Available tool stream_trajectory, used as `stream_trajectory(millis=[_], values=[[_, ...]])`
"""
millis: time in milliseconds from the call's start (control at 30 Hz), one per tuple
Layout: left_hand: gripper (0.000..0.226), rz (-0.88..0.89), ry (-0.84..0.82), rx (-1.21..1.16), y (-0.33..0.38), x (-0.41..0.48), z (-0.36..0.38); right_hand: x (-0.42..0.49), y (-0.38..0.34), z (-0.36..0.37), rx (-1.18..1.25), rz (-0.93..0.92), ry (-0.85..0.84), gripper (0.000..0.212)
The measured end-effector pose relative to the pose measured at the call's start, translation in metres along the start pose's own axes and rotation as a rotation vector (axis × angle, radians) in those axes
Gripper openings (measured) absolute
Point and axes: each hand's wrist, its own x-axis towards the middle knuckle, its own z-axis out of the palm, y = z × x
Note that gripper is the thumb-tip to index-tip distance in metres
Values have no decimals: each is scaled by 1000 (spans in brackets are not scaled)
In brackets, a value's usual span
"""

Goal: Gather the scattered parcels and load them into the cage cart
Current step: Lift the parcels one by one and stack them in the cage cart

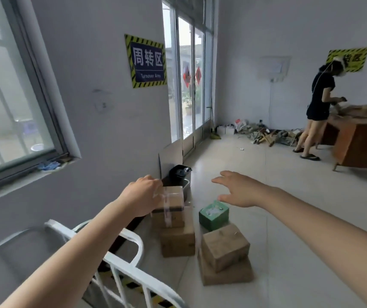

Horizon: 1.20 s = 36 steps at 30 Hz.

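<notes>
Left hand curled over the top-left edge of the taped parcel, which sits on a larger carton on the floor by the wall; right hand spread, holding nothing, just right of it. Judged best: bring that palm onto the free side before lifting, then swing left to the cage cart rail close by.
</notes>
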Motion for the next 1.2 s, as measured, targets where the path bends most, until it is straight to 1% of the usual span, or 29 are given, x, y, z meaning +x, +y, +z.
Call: stream_trajectory(millis=[167, 267, 467, 667, 767, 867, 1000, 1200], values=[[39, -53, -65, -31, -12, 90, 17, 88, 43, -9, -35, -22, -25, 71], [38, -85, -83, -66, -19, 142, 33, 131, 69, -5, -39, -49, -47, 73], [35, -172, -161, -72, -16, 237, 74, 226, 148, 11, -34, -92, -143, 71], [37, -324, -121, -106, -24, 337, 103, 346, 221, 14, 30, -189, -155, 65], [39, -413, -160, -113, -35, 376, 119, 400, 245, 12, 48, -238, -186, 63], [41, -463, -239, -96, -52, 403, 136, 453, 259, 14, 57, -273, -216, 62], [43, -486, -297, -61, -96, 444, 154, 523, 257, 31, 89, -279, -265, 63], [43, -445, -330, -109, -203, 534, 193, 648, 224, 69, 160, -200, -274, 62]])
